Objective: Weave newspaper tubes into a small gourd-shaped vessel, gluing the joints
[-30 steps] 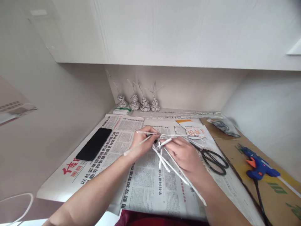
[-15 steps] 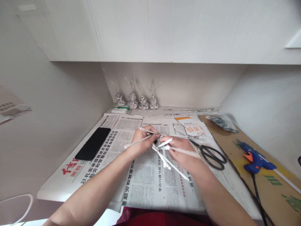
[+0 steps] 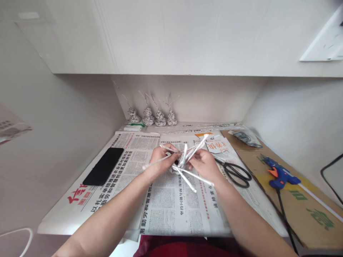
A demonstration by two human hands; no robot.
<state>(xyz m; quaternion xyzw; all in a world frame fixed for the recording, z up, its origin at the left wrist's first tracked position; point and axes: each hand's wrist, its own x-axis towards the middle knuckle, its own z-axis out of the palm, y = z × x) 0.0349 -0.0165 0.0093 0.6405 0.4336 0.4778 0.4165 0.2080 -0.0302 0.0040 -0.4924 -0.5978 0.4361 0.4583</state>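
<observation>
Between my hands, over the newspaper, is a small woven piece [image 3: 175, 168] of rolled paper with a dark hole at its centre. Several white paper sticks [image 3: 187, 181] fan out from it in different directions. My left hand [image 3: 163, 160] grips the woven piece from the left, thumb across the near top and fingers around the far side. On its right side, my right hand [image 3: 204, 163] is closed with thumb and forefinger at a paper stick [image 3: 197, 147] that points up and away. The fingertips of both hands are partly hidden by the sticks.
Newspaper [image 3: 163, 210] covers the table. A black phone [image 3: 104, 166] lies left, black scissors [image 3: 237, 175] right. A blue glue gun [image 3: 282, 175] rests on cardboard [image 3: 302, 217]. Several gourd-shaped woven pieces [image 3: 160, 118] stand at the back beside long thin sticks [image 3: 203, 127].
My right hand has swung a paper stick from pointing toward me and right to pointing up and away. My left hand keeps its hold. The view has shifted slightly.
</observation>
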